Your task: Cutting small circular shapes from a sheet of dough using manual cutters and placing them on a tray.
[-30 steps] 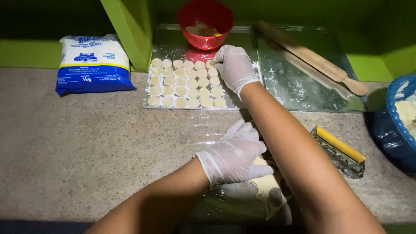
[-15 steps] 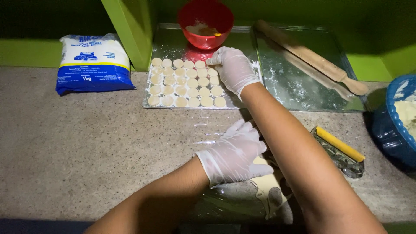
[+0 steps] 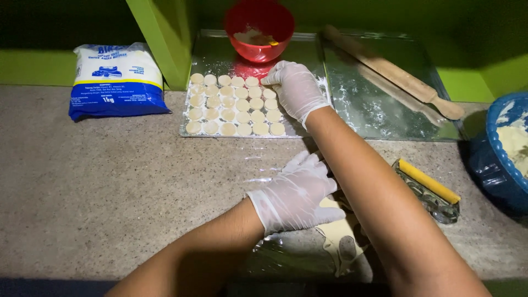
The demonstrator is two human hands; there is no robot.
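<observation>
Dimly lit, the speckled stone counter [image 3: 110, 187] meets green walls [image 3: 33, 66]; both gloved hands' grips rest spread.

Thin translucent white disposable gloves cover the left hand [image 3: 297, 195] and right hand [image 3: 297, 91], forearms bare above the cuffs

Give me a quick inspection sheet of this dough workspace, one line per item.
Surface: speckled stone counter, floury near the tray.
Job's things: dough rounds in rows on metal tray; rolled dough sheet.
Clutter: flour bag, red bowl, rolling pin, blue bowl, yellow-edged tool.
Grippers: right hand gloved, over the rounds; left hand gloved, on the sheet.
Cables: nothing seen.
Surroundings: green wall, dim.
</observation>
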